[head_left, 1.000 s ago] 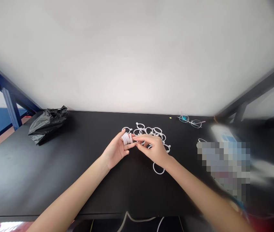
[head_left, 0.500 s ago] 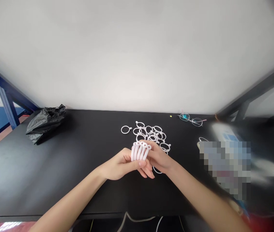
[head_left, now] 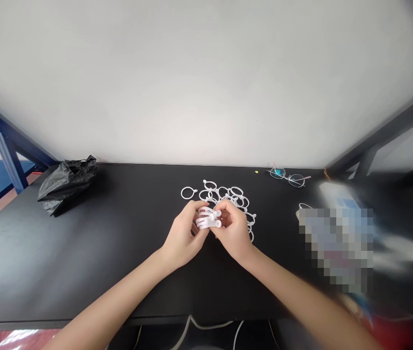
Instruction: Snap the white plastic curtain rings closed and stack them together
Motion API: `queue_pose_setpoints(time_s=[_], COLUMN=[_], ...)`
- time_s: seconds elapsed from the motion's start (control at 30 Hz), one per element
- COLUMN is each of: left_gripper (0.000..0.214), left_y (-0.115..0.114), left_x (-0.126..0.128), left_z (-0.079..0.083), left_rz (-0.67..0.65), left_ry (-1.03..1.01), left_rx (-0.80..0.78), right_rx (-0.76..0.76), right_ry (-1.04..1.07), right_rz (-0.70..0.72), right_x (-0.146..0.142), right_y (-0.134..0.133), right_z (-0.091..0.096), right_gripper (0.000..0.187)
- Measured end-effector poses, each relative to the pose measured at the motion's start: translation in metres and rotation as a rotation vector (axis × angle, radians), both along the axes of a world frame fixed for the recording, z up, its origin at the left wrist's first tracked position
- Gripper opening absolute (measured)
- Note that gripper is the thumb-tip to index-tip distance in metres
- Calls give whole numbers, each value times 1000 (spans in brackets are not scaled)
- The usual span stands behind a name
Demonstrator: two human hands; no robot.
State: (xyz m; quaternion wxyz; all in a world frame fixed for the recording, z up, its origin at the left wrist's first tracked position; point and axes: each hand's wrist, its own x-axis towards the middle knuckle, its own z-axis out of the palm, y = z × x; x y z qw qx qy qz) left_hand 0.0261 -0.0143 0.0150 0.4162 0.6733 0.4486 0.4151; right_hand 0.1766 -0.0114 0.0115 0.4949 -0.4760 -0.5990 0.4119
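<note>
My left hand [head_left: 182, 238] and my right hand [head_left: 232, 233] meet over the middle of the black table [head_left: 119, 253]. Together they grip a small stack of white plastic rings [head_left: 208, 218], fingers curled round it from both sides. Just behind my hands lies a loose pile of white rings [head_left: 233, 197] on the table. One single ring [head_left: 188, 193] lies apart to the pile's left.
A crumpled black plastic bag [head_left: 66, 182] sits at the far left. A pair of glasses [head_left: 288, 177] lies at the back right. A blurred-out area [head_left: 335, 248] covers things at the right. White cables [head_left: 206, 328] hang below the table's front edge.
The stack of rings stood fanned upright in my hands half a second ago. Now it lies sideways, both hands have closed in on it and moved slightly farther from me.
</note>
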Motion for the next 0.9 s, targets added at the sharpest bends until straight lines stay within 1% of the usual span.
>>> queue_pose_setpoints(time_s=[0.07,0.13,0.17,0.23,0.27,0.3,0.33,0.37,0.43,0.57,0.67,0.73,0.83,0.9], left_gripper=[31,23,20,17,18,18,18,17,18,24,28,30,29,28], left_y=[3,7,9,12,12,12,12,12,12,12,13,14,17,18], left_x=[-3,-6,-8,-11,-11,-12,-12,-12,-12,-11,-12,-13,-15,-17], left_z=[-5,-9,-10,-9,-8,-6,-4,-3,-1,-2,-3,-4,-4,-3], left_rz=[-14,-37,-52,-104,-149,-202,-250,-290,-332,-333,-357,-368,-366,-389], left_ry=[129,193,191,128,77,26,-16,-43,-31,191,287,256,79,-26], left_rx=[102,126,97,-19,-98,-171,-225,-253,-233,-99,-60,-55,-96,-141], right_rx=[24,-38,-98,-259,-344,-408,-447,-471,-499,-595,-622,-635,-649,-641], right_ry=[-121,-175,-147,0,84,151,196,220,226,177,153,199,388,483], right_rz=[41,155,234,409,513,587,628,645,616,571,544,601,757,795], right_x=[1,1,2,5,7,9,10,10,10,6,6,9,13,15], right_y=[0,-1,-1,0,1,3,5,6,8,7,6,7,9,10], right_z=[2,5,7,11,12,14,14,15,15,11,10,10,11,11], right_gripper=[21,19,18,14,17,23,27,29,31,42,46,46,48,49])
